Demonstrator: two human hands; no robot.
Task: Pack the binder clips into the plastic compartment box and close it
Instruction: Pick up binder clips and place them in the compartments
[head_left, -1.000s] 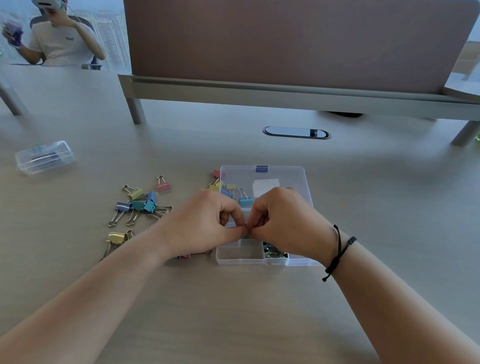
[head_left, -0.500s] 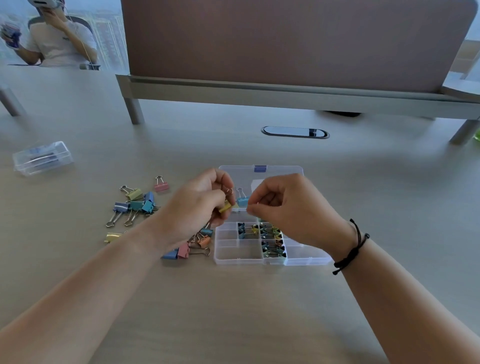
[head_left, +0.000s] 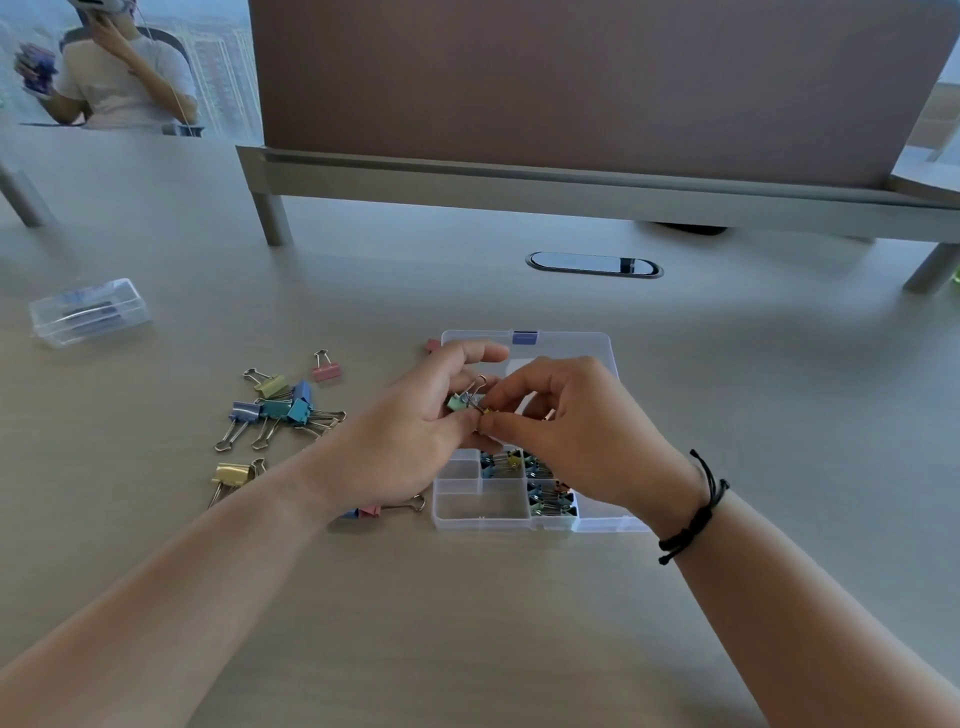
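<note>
Fingers (head_left: 470, 358) of both hands pinch 1 mint-green binder clip (head_left: 460, 402) above the open compartment box (head_left: 485, 512).

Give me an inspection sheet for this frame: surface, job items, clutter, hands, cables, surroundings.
Surface: pale wood-grain desk, oval cable grommet set in it.
Job's things: clear plastic compartment box open, lid laid back; small clips fill its middle compartments, near-left ones bare. Loose pastel binder clips lie left of the box.
Clutter: small clear plastic case at far left.
Hands: left hand holds a mint-green binder clip above the box; right hand fingers pinch at a clip beside it.
Cables: nothing seen.
Surroundings: brown desk divider panel; another person seated beyond.
</note>
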